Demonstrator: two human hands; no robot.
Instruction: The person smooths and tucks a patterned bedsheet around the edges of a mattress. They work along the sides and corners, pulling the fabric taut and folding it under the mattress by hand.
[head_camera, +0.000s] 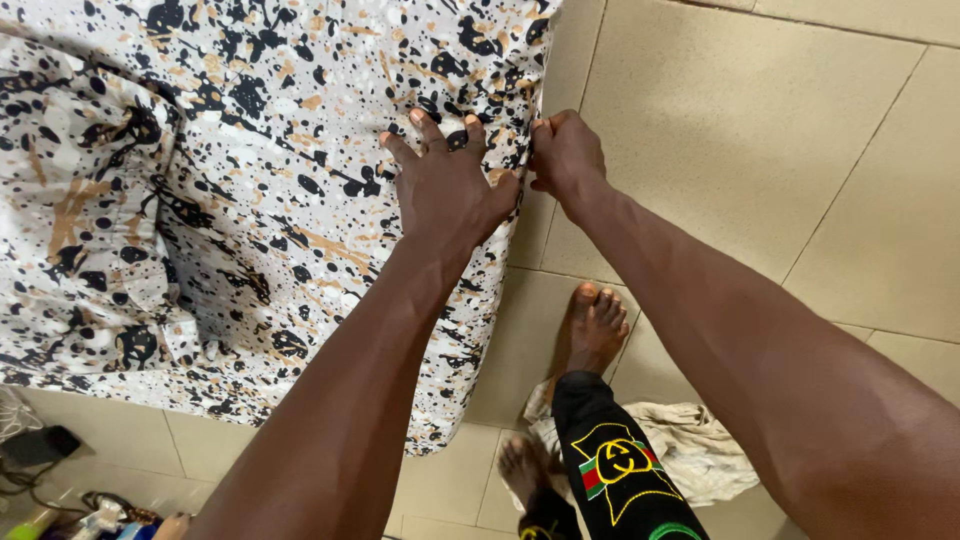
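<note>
The sheet (250, 200) under my left hand (450, 185) is white, spattered all over with black blots and tan streaks, and the pillow (80, 200) on it wears the same splashed print. The floor (750, 150) is pale beige tile, finely speckled, with darker grout lines. My trouser leg (610, 460) is black with yellow, green and red embroidery. The rag (700, 440) beneath my feet is off-white.

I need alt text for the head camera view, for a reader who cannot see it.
Seen from above, the left hand presses flat on a spattered black, white and tan sheet at the mattress edge, while the right hand grips the sheet's side. Bare feet stand on a tiled floor beside a crumpled cloth.
</note>
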